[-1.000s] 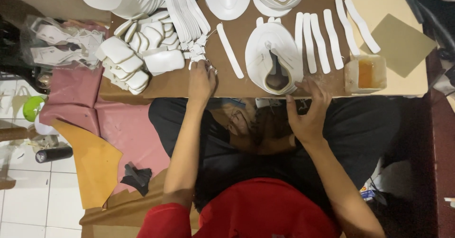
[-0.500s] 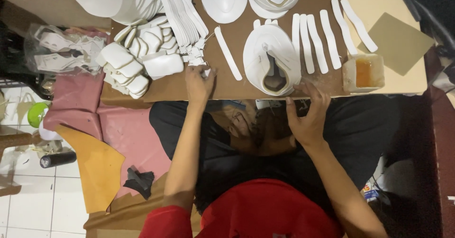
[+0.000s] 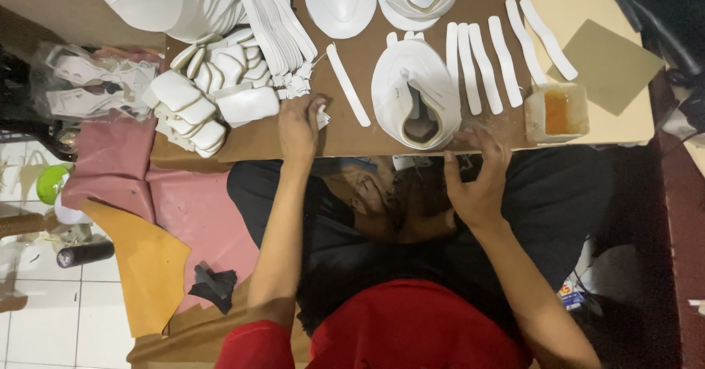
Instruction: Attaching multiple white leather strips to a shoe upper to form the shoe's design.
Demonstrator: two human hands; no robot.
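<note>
Our left hand (image 3: 297, 123) rests on the board edge, fingers curled over a small white piece (image 3: 321, 117); we cannot tell if it's truly pinched. Our right hand (image 3: 477, 182) hangs open, empty, just below the white shoe upper (image 3: 415, 90). Just right of it sits the glue cup (image 3: 556, 112): a careless sweep could tip it.

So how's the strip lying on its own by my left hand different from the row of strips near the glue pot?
The lone strip lies slanted and looks slimmer; the row of strips lies side by side, mostly upright. The lone strip sits near the left hand; the row lies above the glue pot. Both are white, on the brown board.
</note>
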